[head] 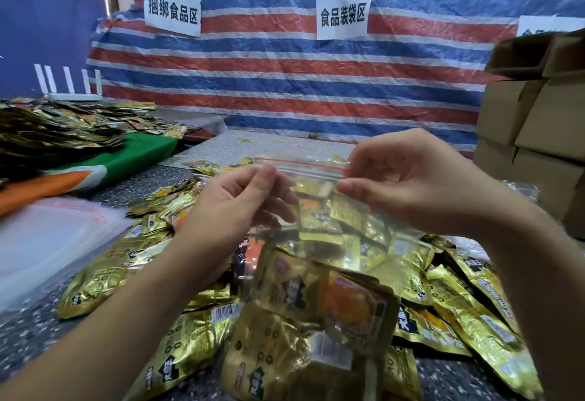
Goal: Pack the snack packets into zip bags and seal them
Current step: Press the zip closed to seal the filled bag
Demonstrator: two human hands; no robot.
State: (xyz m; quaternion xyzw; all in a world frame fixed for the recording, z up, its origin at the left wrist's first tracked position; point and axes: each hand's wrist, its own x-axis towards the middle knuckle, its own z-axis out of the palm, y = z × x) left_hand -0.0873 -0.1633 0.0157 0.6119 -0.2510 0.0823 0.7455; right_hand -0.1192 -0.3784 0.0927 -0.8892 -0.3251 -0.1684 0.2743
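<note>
A clear zip bag point(316, 242) with a red line along its top hangs upright in front of me, with several gold snack packets point(332, 299) inside it. My left hand point(240, 201) pinches the left end of the zip strip. At the right end my right hand point(408, 182) pinches the strip between thumb and fingers. A heap of loose gold snack packets point(459, 315) covers the speckled table point(25, 337) under and around the bag.
A stack of empty clear zip bags point(47, 236) lies at the left. Behind it a green and orange cloth point(133, 154) bears a pile of dark packets point(47, 135). Cardboard boxes point(535, 122) stand stacked at the right. A striped tarp point(285, 78) with paper signs hangs behind.
</note>
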